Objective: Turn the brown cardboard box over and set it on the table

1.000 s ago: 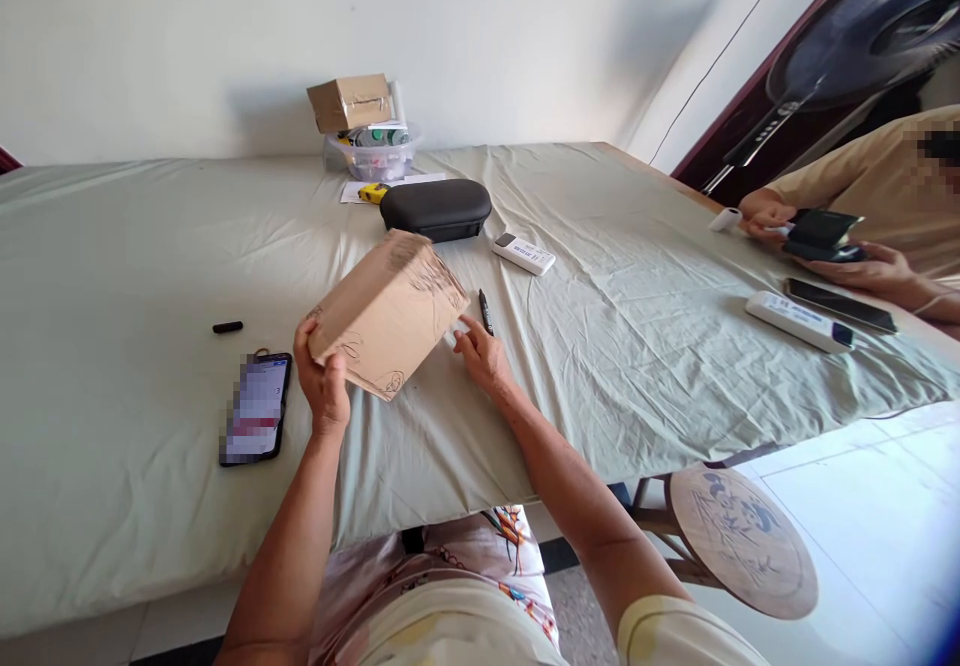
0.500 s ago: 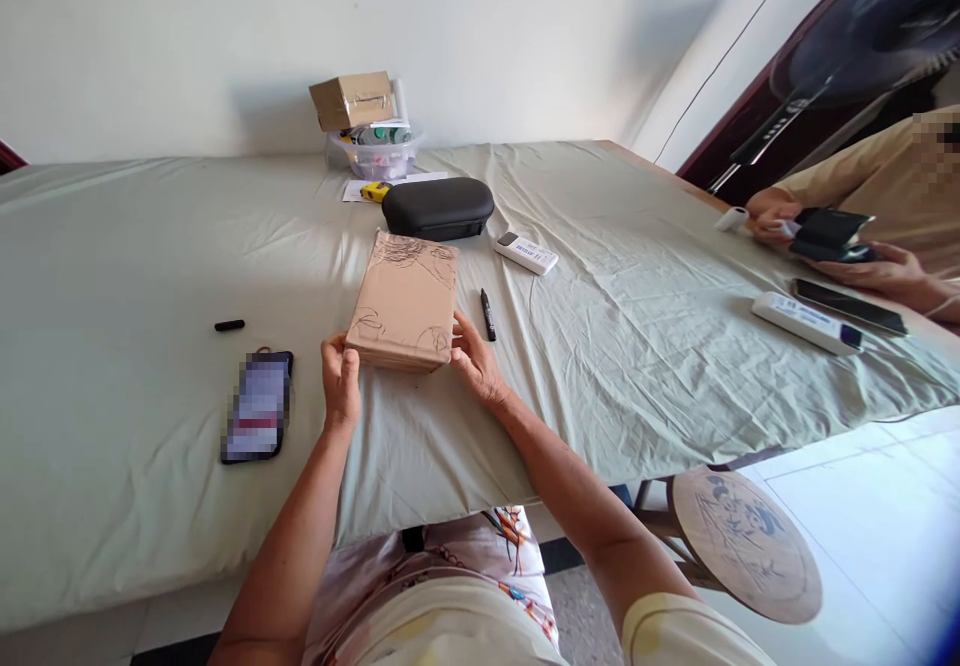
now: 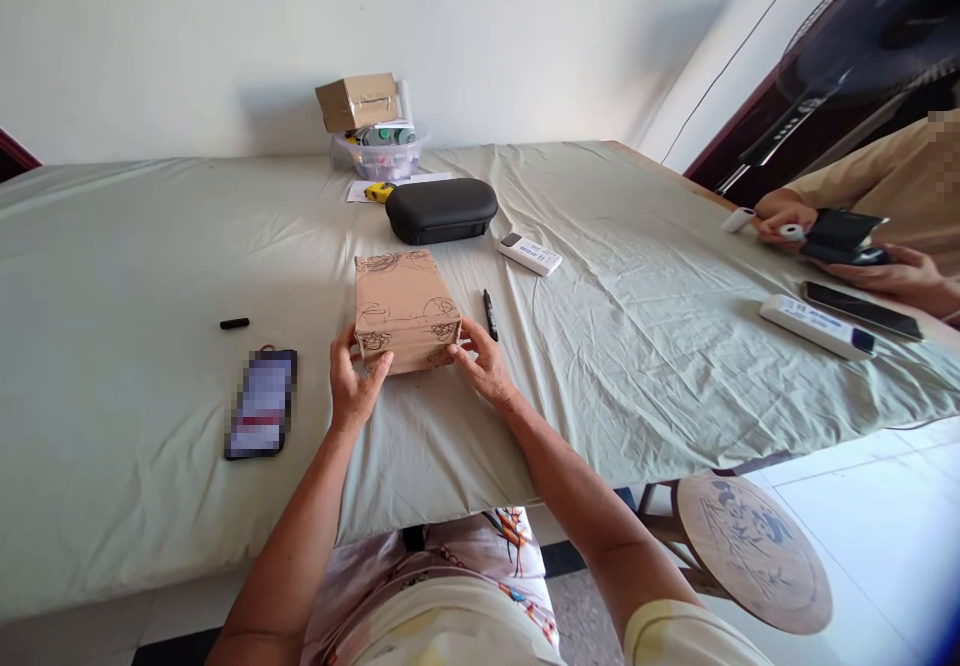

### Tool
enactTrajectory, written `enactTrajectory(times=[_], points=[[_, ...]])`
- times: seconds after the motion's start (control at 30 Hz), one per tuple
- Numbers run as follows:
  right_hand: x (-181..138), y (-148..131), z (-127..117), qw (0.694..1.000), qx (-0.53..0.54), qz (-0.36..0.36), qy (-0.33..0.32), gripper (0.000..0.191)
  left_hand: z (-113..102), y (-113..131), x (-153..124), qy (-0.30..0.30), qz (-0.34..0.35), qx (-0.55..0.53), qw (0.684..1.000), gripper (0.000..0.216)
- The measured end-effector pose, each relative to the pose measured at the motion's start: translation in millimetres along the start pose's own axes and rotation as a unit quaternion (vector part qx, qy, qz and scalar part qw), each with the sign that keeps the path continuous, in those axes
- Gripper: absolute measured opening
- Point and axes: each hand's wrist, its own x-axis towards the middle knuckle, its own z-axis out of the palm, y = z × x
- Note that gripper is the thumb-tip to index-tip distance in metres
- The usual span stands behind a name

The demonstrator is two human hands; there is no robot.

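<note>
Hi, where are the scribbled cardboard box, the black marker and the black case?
Cardboard box (image 3: 403, 298): head view, middle of its top face.
Black marker (image 3: 490, 316): head view, middle of its barrel.
Black case (image 3: 441, 210): head view, middle of its shell.

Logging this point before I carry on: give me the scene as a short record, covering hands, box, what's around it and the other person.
Left hand: gripping the scribbled box at its near left corner
Right hand: at the box's near right corner
Box marks: dark scribbles on top and near side
Right of box: black marker
Left of box: phone, small black piece
Beyond box: black case, white device
Other person's hands: holding a dark object
</note>
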Motion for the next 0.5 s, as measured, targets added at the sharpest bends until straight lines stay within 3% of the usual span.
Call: enactTrajectory(times=[0.1, 0.23, 0.37, 0.5], points=[[-0.7, -1.2, -2.3, 1.0, 0.0, -0.013, 0.007, 0.064, -1.7, -1.1, 1.2, 0.0, 0.057, 0.018, 0.998, 0.071], [-2.7, -3.5, -0.9, 0.999, 0.019, -0.034, 0.02, 0.074, -3.1, -0.8, 2.4, -0.017, 0.122, 0.009, 0.992, 0.093], [-4.4, -3.6, 0.6, 0.998, 0.029, -0.042, 0.037, 0.092, -2.3, 3.8, 1.5, -0.056, 0.135, -0.01, 0.989, 0.115], [-5.5, -3.6, -1.7, 0.998, 0.024, -0.043, 0.047, 0.093, -3.0, 7.7, 2.4, -0.042, 0.13, -0.014, 0.991, 0.114]])
